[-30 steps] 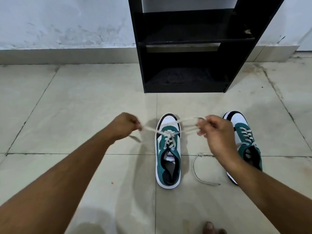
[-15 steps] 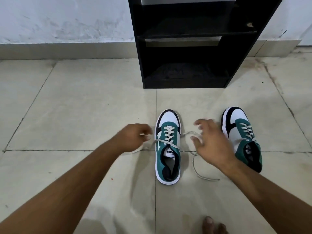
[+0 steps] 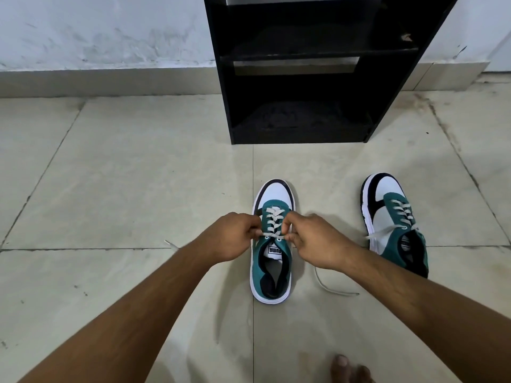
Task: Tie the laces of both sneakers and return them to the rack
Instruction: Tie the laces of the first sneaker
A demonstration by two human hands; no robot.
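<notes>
Two teal, white and black sneakers stand on the tiled floor, toes toward the black rack (image 3: 301,73). The left sneaker (image 3: 272,269) lies between my hands. My left hand (image 3: 232,236) pinches its lace (image 3: 272,236) at the top eyelets on the left side. My right hand (image 3: 312,239) pinches the same lace on the right side. One loose lace end (image 3: 331,286) trails on the floor to the right, another lace tip (image 3: 171,244) shows left of my wrist. The right sneaker (image 3: 395,219) stands apart, its lace untied.
The rack's two shelves hold nothing and its base stands against the white wall (image 3: 110,31). Bare toes (image 3: 348,369) show at the bottom edge. Tile joints cross the floor (image 3: 124,175) around the shoes.
Both hands have come in from wide apart to the top eyelets of the left sneaker. The lace, earlier stretched out sideways, is now short and held close to the tongue.
</notes>
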